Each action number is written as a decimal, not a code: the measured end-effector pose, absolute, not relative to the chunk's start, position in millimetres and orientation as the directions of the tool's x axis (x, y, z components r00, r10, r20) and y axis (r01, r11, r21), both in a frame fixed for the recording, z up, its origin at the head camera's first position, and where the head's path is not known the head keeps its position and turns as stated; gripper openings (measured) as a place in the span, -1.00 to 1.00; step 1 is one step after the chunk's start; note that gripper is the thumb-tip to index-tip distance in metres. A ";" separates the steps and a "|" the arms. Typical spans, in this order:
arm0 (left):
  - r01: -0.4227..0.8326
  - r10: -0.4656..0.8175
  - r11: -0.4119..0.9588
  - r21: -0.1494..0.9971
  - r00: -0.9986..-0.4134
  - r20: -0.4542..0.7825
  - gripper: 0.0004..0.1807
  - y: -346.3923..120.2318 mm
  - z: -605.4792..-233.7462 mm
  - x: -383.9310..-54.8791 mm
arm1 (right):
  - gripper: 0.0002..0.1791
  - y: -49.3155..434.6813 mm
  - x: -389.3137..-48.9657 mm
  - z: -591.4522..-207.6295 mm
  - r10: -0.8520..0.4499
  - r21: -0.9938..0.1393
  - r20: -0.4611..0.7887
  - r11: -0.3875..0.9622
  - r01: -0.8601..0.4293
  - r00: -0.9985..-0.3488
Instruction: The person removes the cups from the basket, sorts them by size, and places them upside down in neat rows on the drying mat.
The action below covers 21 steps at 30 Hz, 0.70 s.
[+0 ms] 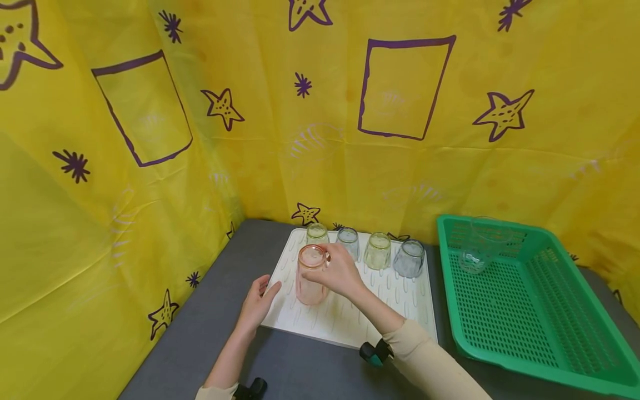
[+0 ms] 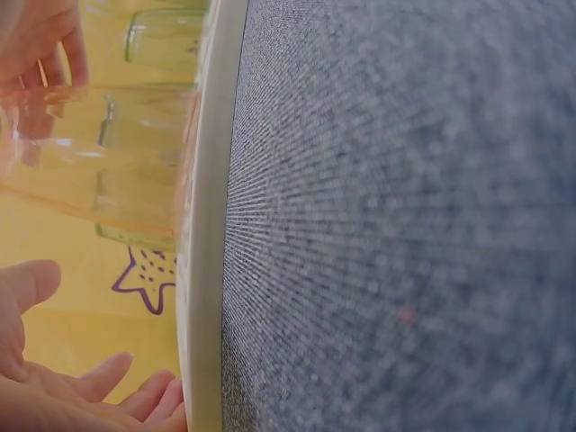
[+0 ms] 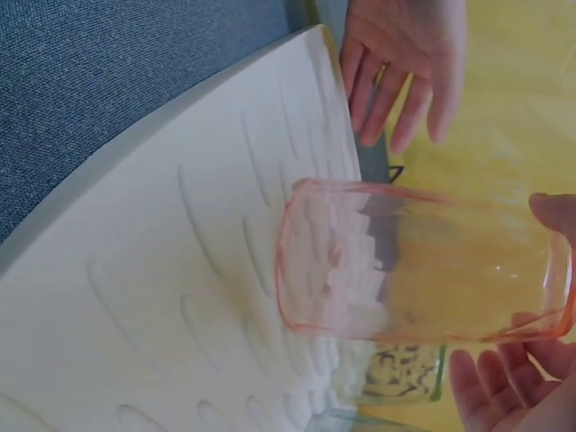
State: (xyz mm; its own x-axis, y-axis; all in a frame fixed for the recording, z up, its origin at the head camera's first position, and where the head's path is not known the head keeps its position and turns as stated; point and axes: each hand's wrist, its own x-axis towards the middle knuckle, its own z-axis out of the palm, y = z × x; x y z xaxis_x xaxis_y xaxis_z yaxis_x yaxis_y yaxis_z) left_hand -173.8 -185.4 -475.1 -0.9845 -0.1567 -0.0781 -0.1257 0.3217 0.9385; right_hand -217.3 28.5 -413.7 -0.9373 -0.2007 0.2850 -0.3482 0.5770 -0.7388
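A tall clear pink drinking glass [image 1: 311, 286] stands at the left part of a white ridged drying mat [image 1: 350, 314]. My right hand [image 1: 340, 270] holds it round its top end, with thumb and fingers on opposite sides in the right wrist view. The glass's lower end [image 3: 292, 261] is right at the mat's surface. My left hand [image 1: 258, 300] is beside the mat's left edge, fingers loosely extended and apart from the glass. Behind the pink glass is a green-tinted glass [image 1: 317, 233], partly hidden by it.
Along the mat's back stand a bluish glass [image 1: 348, 240], a yellow-green glass [image 1: 378, 253] and a grey-blue glass [image 1: 409, 260]. To the right, a green plastic basket [image 1: 452, 311] has a clear glass vessel [image 1: 474, 261] inside. A yellow patterned cloth [image 1: 270, 166] hangs behind the grey table [image 1: 200, 333].
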 end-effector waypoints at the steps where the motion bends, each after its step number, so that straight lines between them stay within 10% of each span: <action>1: -0.124 -0.155 0.322 0.939 -0.985 -0.077 -0.30 -185.4 -475.5 -173.9 | -0.29 28.3 -217.7 -413.8 -0.206 -0.739 0.288 0.574 -0.354 -0.935; 21: -0.128 -0.158 0.364 0.923 -0.985 -0.075 -0.33 -184.4 -477.2 -174.3 | -0.19 30.5 -215.2 -418.2 -0.238 -0.775 0.286 0.512 -0.370 -0.928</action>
State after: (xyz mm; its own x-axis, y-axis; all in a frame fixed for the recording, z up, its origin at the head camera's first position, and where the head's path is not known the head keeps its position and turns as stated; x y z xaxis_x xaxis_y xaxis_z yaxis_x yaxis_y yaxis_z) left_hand -174.3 -184.4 -477.2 -0.9846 -0.1577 -0.0749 -0.1284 0.3635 0.9227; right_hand -215.2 30.5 -418.2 -0.9281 -0.2384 0.2859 -0.3703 0.5125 -0.7748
